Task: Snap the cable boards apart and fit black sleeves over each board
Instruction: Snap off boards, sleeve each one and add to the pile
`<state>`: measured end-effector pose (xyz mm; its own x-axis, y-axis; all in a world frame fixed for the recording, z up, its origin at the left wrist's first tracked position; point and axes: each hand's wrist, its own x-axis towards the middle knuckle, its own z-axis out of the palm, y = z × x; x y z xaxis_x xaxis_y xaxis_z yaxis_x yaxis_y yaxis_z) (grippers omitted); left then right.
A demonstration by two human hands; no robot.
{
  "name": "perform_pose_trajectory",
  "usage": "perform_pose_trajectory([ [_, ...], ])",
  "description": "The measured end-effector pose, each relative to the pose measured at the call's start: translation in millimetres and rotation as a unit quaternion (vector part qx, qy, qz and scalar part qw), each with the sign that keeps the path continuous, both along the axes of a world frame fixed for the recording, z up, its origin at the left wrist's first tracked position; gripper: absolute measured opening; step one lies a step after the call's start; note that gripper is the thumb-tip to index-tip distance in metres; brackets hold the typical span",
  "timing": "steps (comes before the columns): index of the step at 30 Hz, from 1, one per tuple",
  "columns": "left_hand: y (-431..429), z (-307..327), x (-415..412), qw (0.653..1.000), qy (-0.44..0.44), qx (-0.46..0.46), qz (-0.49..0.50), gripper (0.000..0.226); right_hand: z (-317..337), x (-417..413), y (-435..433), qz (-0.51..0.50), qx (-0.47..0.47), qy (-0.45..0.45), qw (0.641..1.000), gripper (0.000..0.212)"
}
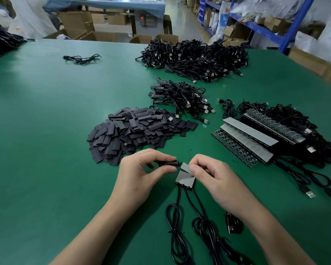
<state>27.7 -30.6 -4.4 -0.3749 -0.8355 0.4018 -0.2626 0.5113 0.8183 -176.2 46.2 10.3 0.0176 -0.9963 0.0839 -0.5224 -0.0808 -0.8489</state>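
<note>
Looks like the sleeving step: left hand [141, 173] pinches a sleeve [167, 163], right hand [214, 175] pinches the boards [184, 179] over the desk [46, 131], so next probably means lining a board's corner into the sleeve mouth.

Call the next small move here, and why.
Probably slide the black sleeve rightward over the board. The left hand pinches the sleeve with its end just at the board's edge, the right hand pinches that board, and the board's face is uncovered.

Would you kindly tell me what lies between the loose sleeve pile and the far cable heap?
A smaller bundle of sleeved USB cables, seen in the head view.
</note>
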Motion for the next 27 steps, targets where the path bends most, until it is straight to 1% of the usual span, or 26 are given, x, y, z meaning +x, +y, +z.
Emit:
perform_pose_trajectory([
  [6, -1.7, -1.3, 1.7, 0.999, -0.023, -0.029, -0.012, 0.015, -0.5, 0.1, 0.7, -0.01, 0.001, 0.007, 1.0, 0.025],
  [17, -0.8, -2.3, 1.4, 0.998, -0.049, -0.042, 0.002, 0.017, 1.5, 3.5, 1.1, -0.003, 0.008, 0.023, 1.0, 0.027],
  [27, -1.2, -0.9, 2.9, 0.993, -0.075, -0.082, -0.043, 0.02, 0.2, 3.5, 0.9, -0.001, 0.018, 0.059, 0.998, 0.025],
])
